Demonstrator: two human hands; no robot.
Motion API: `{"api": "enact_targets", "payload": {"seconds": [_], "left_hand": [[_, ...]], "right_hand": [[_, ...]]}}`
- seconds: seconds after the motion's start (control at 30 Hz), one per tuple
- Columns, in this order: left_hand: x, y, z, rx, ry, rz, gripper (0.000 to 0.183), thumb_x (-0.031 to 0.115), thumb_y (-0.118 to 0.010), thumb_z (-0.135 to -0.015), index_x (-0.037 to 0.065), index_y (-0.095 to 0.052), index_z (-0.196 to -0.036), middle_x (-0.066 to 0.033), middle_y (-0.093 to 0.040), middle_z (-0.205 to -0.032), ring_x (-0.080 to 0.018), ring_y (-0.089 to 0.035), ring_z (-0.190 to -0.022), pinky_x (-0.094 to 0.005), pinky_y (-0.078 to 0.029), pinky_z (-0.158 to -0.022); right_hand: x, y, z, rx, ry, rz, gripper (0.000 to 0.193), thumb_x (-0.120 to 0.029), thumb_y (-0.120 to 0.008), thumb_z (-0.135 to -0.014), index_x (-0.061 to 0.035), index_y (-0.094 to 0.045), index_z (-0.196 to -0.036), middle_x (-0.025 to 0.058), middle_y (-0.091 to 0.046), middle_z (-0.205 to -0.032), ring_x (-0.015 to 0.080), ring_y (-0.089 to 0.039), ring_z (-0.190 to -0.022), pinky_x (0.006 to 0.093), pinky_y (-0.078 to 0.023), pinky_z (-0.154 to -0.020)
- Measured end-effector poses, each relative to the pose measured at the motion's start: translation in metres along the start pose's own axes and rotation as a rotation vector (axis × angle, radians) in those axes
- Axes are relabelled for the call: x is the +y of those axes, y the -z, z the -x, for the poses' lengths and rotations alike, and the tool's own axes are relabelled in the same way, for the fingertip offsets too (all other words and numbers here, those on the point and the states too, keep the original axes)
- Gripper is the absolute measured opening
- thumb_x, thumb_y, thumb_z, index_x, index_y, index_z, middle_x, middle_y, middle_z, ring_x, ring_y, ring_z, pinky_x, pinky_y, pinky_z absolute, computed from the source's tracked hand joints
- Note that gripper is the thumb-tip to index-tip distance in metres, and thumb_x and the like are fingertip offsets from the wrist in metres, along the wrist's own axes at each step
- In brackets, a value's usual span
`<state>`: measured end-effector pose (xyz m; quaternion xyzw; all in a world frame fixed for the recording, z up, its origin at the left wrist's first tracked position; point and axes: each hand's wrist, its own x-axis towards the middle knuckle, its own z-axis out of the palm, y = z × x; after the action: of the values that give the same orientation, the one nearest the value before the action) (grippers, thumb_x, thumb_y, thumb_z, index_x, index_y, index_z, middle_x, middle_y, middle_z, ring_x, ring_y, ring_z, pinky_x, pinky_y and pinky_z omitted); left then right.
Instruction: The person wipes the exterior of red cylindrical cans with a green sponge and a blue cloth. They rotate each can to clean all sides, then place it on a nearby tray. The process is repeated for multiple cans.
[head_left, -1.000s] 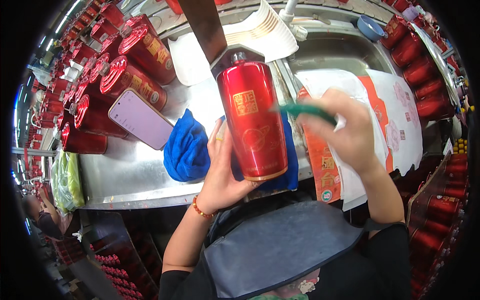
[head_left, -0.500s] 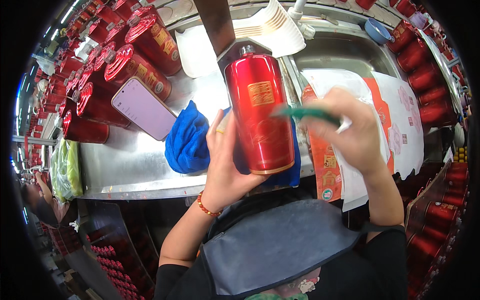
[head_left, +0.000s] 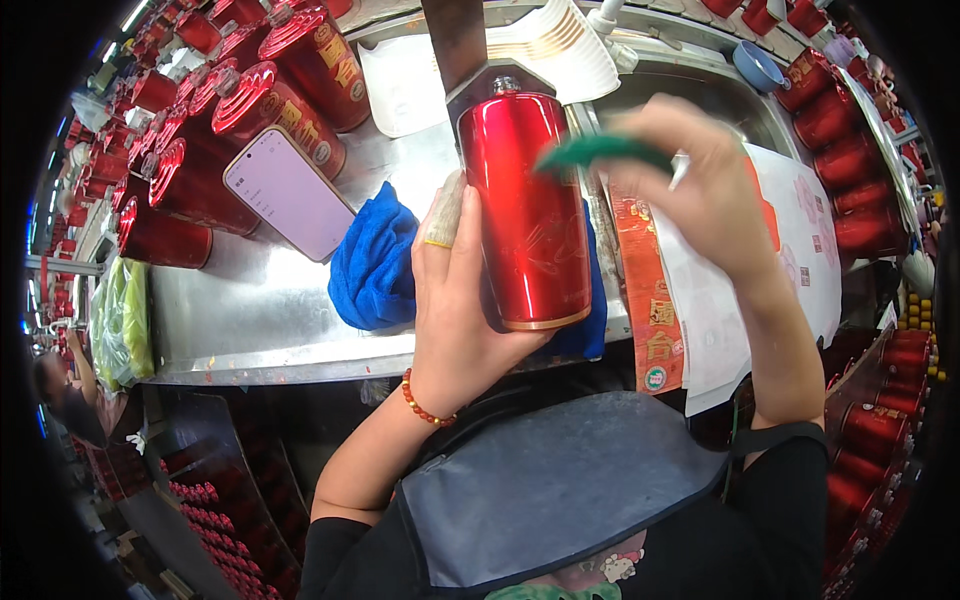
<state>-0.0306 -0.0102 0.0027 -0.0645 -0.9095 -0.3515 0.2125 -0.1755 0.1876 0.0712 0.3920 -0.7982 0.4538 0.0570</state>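
Long brushed-steel desk [head_left: 250, 325], bare toward nine o'clock. At ten, a crowd of glossy red metallic bottles [head_left: 275, 110], some gold-lettered. Dial centre, over the desk: one glossy red broad-shouldered bottle [head_left: 525, 220], neck to twelve, faint line-work low on its facing side. Left hand [head_left: 452, 275] grasps it, cupping base and left flank. Right hand [head_left: 690, 190], at two, pinches a flat green tool [head_left: 597, 152], blurred; contact with the bottle unclear. My read: this one is part-worked; far side hidden, remainder uncertain.
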Motion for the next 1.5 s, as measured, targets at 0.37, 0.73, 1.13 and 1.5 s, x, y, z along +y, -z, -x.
{"api": "enact_targets", "payload": {"seconds": [0.37,0.73,1.13,1.5], "left_hand": [[-0.026,0.003,0.009,-0.153,0.054,0.213,0.122,0.037,-0.093,-0.072,-0.003,-0.020,-0.162,-0.0235,-0.035,-0.160,-0.0368,-0.036,-0.144,-0.0446,-0.028,-0.120],[-0.036,0.004,-0.001,-0.324,-0.009,0.205,0.115,0.042,-0.086,-0.078,0.001,-0.019,-0.162,-0.0258,-0.030,-0.162,-0.0492,-0.016,-0.154,-0.0564,-0.012,-0.126],[-0.037,-0.003,-0.003,-0.298,-0.051,0.108,0.107,0.038,-0.086,-0.077,0.001,-0.026,-0.159,-0.0239,-0.039,-0.157,-0.0505,-0.018,-0.152,-0.0569,-0.010,-0.126],[-0.006,0.002,-0.001,-0.112,0.043,-0.038,0.112,0.033,-0.093,-0.069,-0.010,-0.032,-0.152,-0.0274,-0.052,-0.136,-0.0493,-0.032,-0.143,-0.0563,-0.019,-0.123]], "right_hand": [[0.004,-0.003,0.016,-0.040,0.019,-0.002,0.032,0.003,-0.077,-0.074,-0.0137,-0.080,-0.101,-0.0001,-0.068,-0.085,0.0182,-0.057,-0.079,0.0318,-0.047,-0.074],[0.024,0.006,0.026,0.190,-0.047,0.319,0.017,-0.012,-0.081,-0.084,-0.0114,-0.080,-0.102,0.0000,-0.070,-0.083,0.0137,-0.057,-0.085,0.0294,-0.045,-0.078],[-0.027,0.002,0.038,-0.123,0.054,0.110,0.021,-0.007,-0.082,-0.080,-0.0076,-0.078,-0.100,0.0031,-0.062,-0.079,0.0187,-0.053,-0.081,0.0326,-0.042,-0.073],[-0.058,-0.004,0.035,-0.174,0.325,0.334,0.042,-0.007,-0.081,-0.060,-0.0118,-0.079,-0.101,-0.0005,-0.049,-0.076,0.0213,-0.048,-0.076,0.0354,-0.038,-0.067]]}}
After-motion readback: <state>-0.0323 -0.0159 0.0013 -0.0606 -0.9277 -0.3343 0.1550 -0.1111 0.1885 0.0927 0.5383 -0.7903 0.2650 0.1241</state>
